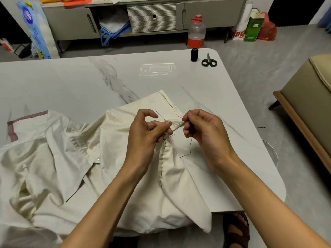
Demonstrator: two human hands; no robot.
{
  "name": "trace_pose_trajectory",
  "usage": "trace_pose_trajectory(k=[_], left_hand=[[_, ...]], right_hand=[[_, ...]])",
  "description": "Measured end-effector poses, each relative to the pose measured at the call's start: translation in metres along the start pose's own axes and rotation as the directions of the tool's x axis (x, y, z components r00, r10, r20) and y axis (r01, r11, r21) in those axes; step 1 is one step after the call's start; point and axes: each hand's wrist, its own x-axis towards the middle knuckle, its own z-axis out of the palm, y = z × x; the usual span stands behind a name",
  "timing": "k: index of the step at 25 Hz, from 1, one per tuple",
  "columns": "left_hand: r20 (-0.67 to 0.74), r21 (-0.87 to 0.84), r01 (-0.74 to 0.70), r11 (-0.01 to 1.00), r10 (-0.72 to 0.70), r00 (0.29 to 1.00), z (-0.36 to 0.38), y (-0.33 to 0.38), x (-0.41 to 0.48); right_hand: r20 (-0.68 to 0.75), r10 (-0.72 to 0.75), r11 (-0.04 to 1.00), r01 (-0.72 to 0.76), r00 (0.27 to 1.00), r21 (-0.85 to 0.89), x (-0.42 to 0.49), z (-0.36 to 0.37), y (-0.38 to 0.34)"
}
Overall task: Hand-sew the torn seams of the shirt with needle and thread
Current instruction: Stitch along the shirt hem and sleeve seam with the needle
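Observation:
A cream shirt [75,158] lies crumpled across the near half of the marble table [71,81]. A line of dark stitches [162,163] runs up one seam toward my hands. My left hand [146,129] pinches the fabric at the top end of that seam. My right hand [202,127] is just to the right, its fingers curled and pinching the dark thread [189,147], which loops down onto the cloth. The needle is too small to make out.
A black thread spool [194,54] and black-handled scissors [209,61] sit at the table's far right corner. Beyond the table stand a plastic bottle [196,32] on the floor and a low cabinet [143,17]. A beige seat [308,97] is on the right.

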Motion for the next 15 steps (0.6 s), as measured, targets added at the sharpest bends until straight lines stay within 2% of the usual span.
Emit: trace_pose_trajectory(k=[8, 15], left_hand=[[0.064, 0.074, -0.026, 0.997, 0.022, 0.998, -0.007, 0.002, 0.003], [0.197, 0.186, -0.031, 0.982, -0.006, 0.98, -0.012, 0.003, 0.002]], right_hand=[[0.052, -0.036, 0.993, 0.042, 0.998, -0.111, 0.002, 0.002, -0.004], [0.12, -0.021, 0.984, 0.041, 0.993, -0.171, 0.006, 0.008, -0.011]])
